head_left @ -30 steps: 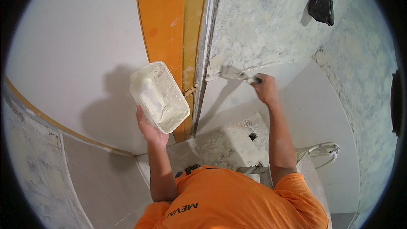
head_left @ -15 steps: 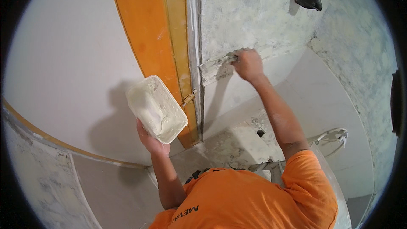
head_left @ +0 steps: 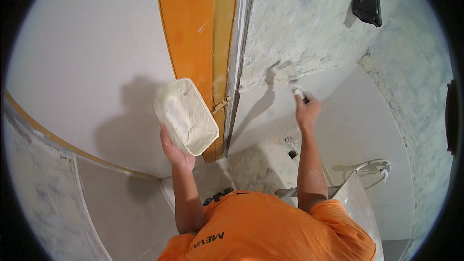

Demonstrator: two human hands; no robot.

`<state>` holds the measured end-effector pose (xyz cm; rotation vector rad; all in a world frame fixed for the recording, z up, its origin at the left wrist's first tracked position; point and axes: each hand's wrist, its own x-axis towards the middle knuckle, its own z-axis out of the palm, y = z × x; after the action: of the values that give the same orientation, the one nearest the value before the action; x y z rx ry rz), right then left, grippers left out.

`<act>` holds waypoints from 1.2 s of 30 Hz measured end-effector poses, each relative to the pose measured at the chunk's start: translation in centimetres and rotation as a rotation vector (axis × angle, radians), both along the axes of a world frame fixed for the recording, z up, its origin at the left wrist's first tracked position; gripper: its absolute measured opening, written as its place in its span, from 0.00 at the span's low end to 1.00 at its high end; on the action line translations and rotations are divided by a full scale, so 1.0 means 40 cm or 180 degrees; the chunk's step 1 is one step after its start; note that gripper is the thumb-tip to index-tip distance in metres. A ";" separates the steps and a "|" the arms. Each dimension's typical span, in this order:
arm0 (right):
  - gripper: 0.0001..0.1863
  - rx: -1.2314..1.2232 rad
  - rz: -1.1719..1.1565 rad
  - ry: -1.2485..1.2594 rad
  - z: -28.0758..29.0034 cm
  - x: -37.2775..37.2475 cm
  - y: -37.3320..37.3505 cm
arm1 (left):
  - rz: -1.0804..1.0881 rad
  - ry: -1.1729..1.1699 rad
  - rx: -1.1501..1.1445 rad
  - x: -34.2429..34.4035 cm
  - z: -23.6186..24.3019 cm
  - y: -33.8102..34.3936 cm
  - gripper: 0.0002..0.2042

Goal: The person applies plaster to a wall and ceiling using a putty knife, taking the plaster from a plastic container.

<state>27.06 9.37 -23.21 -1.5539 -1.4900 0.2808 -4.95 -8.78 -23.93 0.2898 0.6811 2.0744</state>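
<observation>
My left hand (head_left: 174, 147) cups a white plastic tub (head_left: 198, 130) of creamy putty, holding it up beside an orange door panel (head_left: 188, 34). My right hand (head_left: 307, 106) grips the handle of a putty knife (head_left: 282, 72), whose blade is at the lower band of the patchy plastered wall (head_left: 299, 19), just above a smooth pale strip of wall. The blade is slightly blurred and casts a shadow down the wall.
A black plastic bag (head_left: 367, 5) hangs on the upper right wall. A white looped hose or cable (head_left: 374, 174) is at right. The dusty floor (head_left: 251, 169) below has a small dark hole (head_left: 292, 154). A metal edge strip (head_left: 241, 29) runs beside the door panel.
The knife went up-left to the wall by the metal strip half a second ago; now my right hand is lower and further right, with the blade angled upward. The tub shifts slightly with the view.
</observation>
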 end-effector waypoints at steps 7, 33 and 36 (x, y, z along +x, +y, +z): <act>0.11 0.0065 0.1606 0.0667 0.000 -0.169 0.048 | 0.0191 0.0077 0.0172 0.023 0.012 0.006 0.31; 0.17 -0.1096 0.1646 0.2702 -0.033 -0.292 0.014 | 0.0222 0.0137 -0.0417 0.068 0.032 -0.002 0.29; 0.16 -0.1339 0.1350 0.2479 -0.150 -0.271 0.014 | 0.0128 0.0077 -0.0253 0.054 0.003 -0.001 0.30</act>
<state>16.20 9.91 -29.22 -1.1824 -1.1353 1.3502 -2.81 -8.82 -23.79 0.2582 0.7878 2.0792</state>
